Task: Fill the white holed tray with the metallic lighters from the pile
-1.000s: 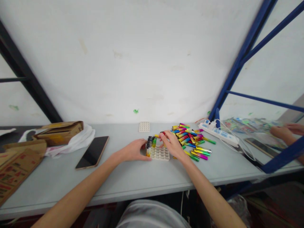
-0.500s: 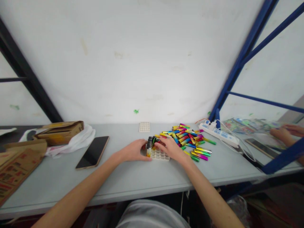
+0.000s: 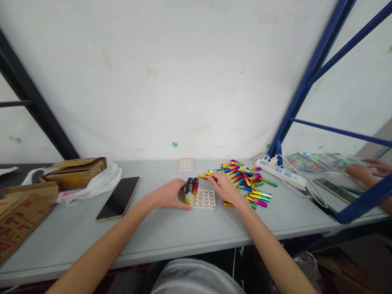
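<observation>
Several black-topped lighters (image 3: pixel 188 192) stand upright in the left columns of a white tray with round holes (image 3: pixel 204 200). My left hand (image 3: pixel 171 195) curves around the tray's left end, thumb at the front corner and fingers behind the lighters. At the near left edge of a loose pile of shiny coloured lighters (image 3: pixel 237 173) is my right hand (image 3: pixel 225 188). Its fingertips are closed on the end of a yellow lighter (image 3: pixel 202 176) lying on the table; the exact grip is partly hidden.
A second white holed tray (image 3: pixel 185 164) lies by the wall. To the left are a phone (image 3: pixel 119 198), a white plastic bag (image 3: pixel 104 181) and cardboard boxes (image 3: pixel 76 169). A power strip (image 3: pixel 281 173) and blue rack post (image 3: pixel 306 85) stand right, with another person's hands (image 3: pixel 364 173) beyond.
My right hand has moved from over the tray to the pile's left edge, uncovering the tray's holes and a red lighter standing in it. My left hand stays at the tray's left end.
</observation>
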Demonstrator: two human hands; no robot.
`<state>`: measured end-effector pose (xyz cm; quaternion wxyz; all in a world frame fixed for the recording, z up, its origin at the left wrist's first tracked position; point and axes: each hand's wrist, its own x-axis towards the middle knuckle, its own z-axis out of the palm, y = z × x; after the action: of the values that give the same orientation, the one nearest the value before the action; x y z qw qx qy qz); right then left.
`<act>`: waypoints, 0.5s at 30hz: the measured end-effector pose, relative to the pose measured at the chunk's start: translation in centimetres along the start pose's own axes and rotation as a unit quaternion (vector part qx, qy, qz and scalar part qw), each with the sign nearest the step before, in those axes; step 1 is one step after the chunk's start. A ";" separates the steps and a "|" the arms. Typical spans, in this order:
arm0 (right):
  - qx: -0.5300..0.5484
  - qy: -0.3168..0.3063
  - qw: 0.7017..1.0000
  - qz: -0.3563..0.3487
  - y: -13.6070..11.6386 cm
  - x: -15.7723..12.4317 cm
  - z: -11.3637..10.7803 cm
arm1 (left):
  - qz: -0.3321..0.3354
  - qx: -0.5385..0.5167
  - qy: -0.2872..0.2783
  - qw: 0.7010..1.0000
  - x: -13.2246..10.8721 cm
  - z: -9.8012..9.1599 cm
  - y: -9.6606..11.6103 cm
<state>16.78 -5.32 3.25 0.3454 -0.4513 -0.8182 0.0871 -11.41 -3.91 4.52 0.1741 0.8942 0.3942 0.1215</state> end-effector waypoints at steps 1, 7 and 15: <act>-0.010 0.001 1.000 0.000 0.3 0.3 -0.1 | 0.001 -0.002 -0.001 1.000 -0.1 -0.2 -0.3; -0.169 -0.082 0.982 0.010 0.6 3.8 0.3 | -0.030 -0.019 -0.013 0.999 -0.7 -0.9 -0.8; -0.283 -0.172 0.942 0.058 -0.6 5.1 0.5 | -0.031 -0.041 -0.014 0.999 -0.7 -0.9 -0.4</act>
<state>14.23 -1.48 5.61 0.0519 -0.5556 -0.8282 -0.0522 -12.48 -3.98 5.13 0.2196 0.8752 0.4140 0.1198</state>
